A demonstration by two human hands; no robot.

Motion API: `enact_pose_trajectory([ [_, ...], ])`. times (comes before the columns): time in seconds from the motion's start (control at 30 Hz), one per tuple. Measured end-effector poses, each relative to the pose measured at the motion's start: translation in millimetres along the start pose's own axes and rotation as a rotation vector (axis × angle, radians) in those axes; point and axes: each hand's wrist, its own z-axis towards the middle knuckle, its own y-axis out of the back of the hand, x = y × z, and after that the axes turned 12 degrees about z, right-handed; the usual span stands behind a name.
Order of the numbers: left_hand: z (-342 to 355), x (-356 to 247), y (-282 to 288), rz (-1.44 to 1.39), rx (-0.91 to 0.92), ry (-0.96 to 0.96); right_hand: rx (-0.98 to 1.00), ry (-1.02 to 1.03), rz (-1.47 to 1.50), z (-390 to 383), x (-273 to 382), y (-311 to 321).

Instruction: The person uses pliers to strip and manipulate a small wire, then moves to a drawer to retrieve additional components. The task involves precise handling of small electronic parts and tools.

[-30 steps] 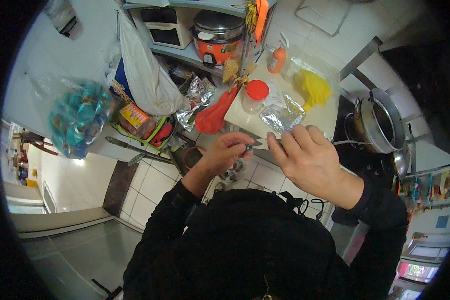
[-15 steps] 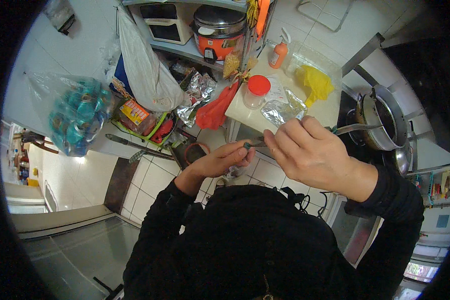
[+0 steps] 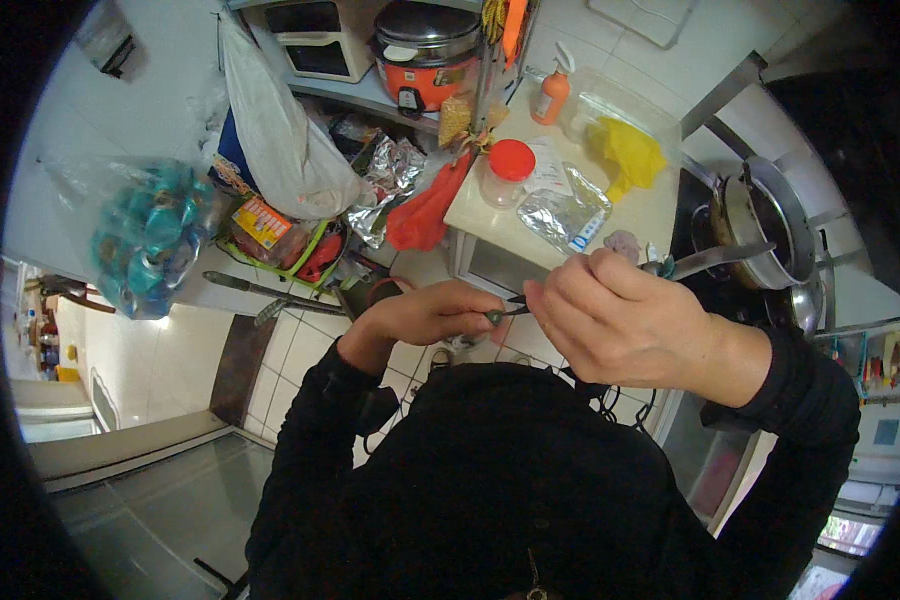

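Soft light, floor [image 3: 155, 370] glare left, bent edges

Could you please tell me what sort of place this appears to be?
It looks like a kitchen: an orange rice cooker sits on a shelf, and metal pots stand at the right. Whether home or workplace, I cannot tell.

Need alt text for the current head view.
A person's left hand pinches a small dark-green item while the right hand holds a pointed tool at or near it. Beyond, a pale counter holds a red-lidded jar, an orange pump bottle and a yellow plastic bag; pots stand at right.
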Motion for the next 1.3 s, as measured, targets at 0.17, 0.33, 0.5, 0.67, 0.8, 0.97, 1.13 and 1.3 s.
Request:
enact_pose_trajectory([
  [0.17, 1.2, 3.2, -1.7, -0.058, 0.024, 0.067, 0.020, -0.062, 0.057, -0.9, 1.0, -1.5],
  [0.33, 5.6, -0.7, -9.7, 0.126, -0.169, 0.109, 0.065, -0.222, 0.241, -5.2, -3.5, -3.2],
  [0.5, 4.9, -7.4, -16.7, 0.391, -0.443, 0.134, -0.057, -0.454, 0.263, -4.5, -0.6, -9.3],
  [0.67, 8.6, -4.8, -18.7, 0.523, -0.618, 0.023, -0.085, -0.565, 0.344, -7.0, -0.1, -13.9],
  [0.8, 15.4, -3.5, -24.2, 0.648, -0.765, 0.008, -0.091, -0.685, 0.479, -9.4, -0.9, -18.0],
  [0.97, 24.6, -0.5, -31.5, 0.749, -0.924, -0.021, -0.080, -0.769, 0.507, -12.1, 4.3, -22.3],
  [1.13, 27.8, 2.9, -33.5, 0.724, -0.928, -0.042, -0.114, -0.783, 0.499, -14.6, 9.6, -24.2],
  [1.3, 33.9, 0.6, -34.9, 0.727, -1.024, -0.050, -0.168, -0.798, 0.459, -14.9, 10.3, -20.9],
])
